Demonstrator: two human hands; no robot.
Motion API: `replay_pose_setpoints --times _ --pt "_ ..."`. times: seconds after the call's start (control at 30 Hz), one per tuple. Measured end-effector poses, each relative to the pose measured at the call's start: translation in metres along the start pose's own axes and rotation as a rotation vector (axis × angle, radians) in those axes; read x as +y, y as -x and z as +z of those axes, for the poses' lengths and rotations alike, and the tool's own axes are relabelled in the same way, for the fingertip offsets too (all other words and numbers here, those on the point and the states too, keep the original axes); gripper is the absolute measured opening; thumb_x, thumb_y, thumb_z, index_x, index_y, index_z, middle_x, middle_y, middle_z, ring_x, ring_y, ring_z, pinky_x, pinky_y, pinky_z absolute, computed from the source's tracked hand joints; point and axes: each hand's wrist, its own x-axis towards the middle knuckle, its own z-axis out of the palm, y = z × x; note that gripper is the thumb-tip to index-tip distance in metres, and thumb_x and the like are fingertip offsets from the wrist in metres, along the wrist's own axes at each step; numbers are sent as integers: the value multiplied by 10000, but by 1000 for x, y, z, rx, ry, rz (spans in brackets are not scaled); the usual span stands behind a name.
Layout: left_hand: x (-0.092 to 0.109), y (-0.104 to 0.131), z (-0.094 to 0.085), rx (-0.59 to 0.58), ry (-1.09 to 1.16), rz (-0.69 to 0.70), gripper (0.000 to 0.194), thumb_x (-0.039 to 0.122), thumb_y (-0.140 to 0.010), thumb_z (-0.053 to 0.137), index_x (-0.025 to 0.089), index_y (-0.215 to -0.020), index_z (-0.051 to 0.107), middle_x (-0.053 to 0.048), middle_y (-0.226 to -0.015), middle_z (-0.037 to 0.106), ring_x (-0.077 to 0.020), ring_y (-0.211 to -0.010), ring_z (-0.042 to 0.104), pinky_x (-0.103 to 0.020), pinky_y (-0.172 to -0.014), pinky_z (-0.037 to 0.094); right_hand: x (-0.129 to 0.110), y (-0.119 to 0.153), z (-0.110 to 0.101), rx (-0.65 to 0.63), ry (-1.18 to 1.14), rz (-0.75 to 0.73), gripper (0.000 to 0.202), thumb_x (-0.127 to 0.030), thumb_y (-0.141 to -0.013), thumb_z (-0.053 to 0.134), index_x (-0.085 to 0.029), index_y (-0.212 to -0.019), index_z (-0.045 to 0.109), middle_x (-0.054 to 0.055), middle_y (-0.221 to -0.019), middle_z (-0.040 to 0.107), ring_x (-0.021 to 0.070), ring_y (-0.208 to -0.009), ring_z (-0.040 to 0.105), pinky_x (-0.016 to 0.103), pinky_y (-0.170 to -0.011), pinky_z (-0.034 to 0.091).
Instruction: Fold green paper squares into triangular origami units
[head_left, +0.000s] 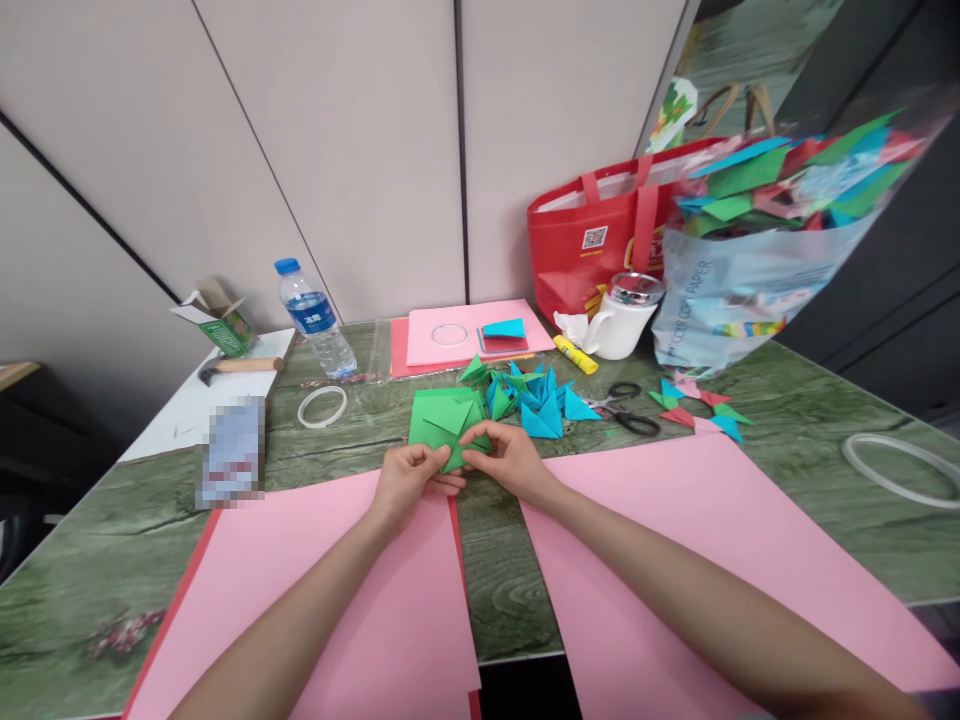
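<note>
Between my two hands is a piece of folded green paper (454, 462), held just above the table. The thumb and fingers of my left hand (411, 478) pinch its left side. My right hand (508, 458) grips the right side between thumb and fingertips, covering part of it. Right behind it lie green paper sheets (429, 408). Folded blue paper pieces (541, 408) and folded green pieces (498, 394) are heaped to the right of these. Black-handled scissors (634, 423) lie beside the heap.
Pink sheets (315, 600) lie under both forearms. A water bottle (319, 325), hammer (240, 366) and tape roll (322, 407) are at left. A glue stick (576, 355), white mug (624, 320), red bag (562, 240), plastic bag of folded paper (720, 300) and paper ring (705, 425) are at right.
</note>
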Motion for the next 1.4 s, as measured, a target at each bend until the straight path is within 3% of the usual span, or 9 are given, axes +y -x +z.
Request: replay_pose_setpoints --times 0.17,0.43,0.73,1.13,1.27,1.4 --pt "0 0 0 22 -17 34 347 370 -617 685 142 -565 428 -63 -515 661 -209 -534 653 -253 -488 509 1 -1 0 -46 -151 59 214 -308 -612 669 -182 -733 544 -26 -646 551 148 -566 611 254 -511 474" --pt "-1 0 -1 -15 -24 68 331 358 -649 663 146 -585 416 -63 -562 674 -223 -602 664 -263 -535 522 -2 -1 0 -28 -136 99 211 -286 -608 672 -172 -752 569 -24 -611 575 155 -575 625 244 -508 467" --pt "-1 0 -2 -39 8 84 316 354 -637 673 137 -615 444 -43 -562 659 -235 -641 665 -329 -618 544 -2 -3 -1 15 -57 70 218 -276 -591 674 -151 -753 597 -32 -565 537 80 -491 492 195 -447 388" --pt "0 1 -1 -74 20 105 323 392 -638 661 119 -673 492 -59 -616 668 -241 -675 664 -375 -680 531 -4 -3 -1 12 -116 55 273 -316 -585 681 -167 -789 579 -23 -656 538 90 -564 479 212 -499 394" --pt "2 -1 -3 -69 -48 84 326 392 -647 650 137 -635 447 -51 -593 661 -227 -618 663 -333 -585 536 -6 -4 0 29 -206 90 271 -415 -610 648 -183 -701 541 -24 -667 509 110 -604 481 236 -530 434" --pt "1 -2 -3 -106 -151 72 338 406 -646 639 141 -623 431 -48 -587 651 -200 -527 647 -287 -478 518 -1 -4 0 133 -189 158 321 -457 -602 649 -173 -630 500 -50 -556 441 84 -517 397 213 -472 345"
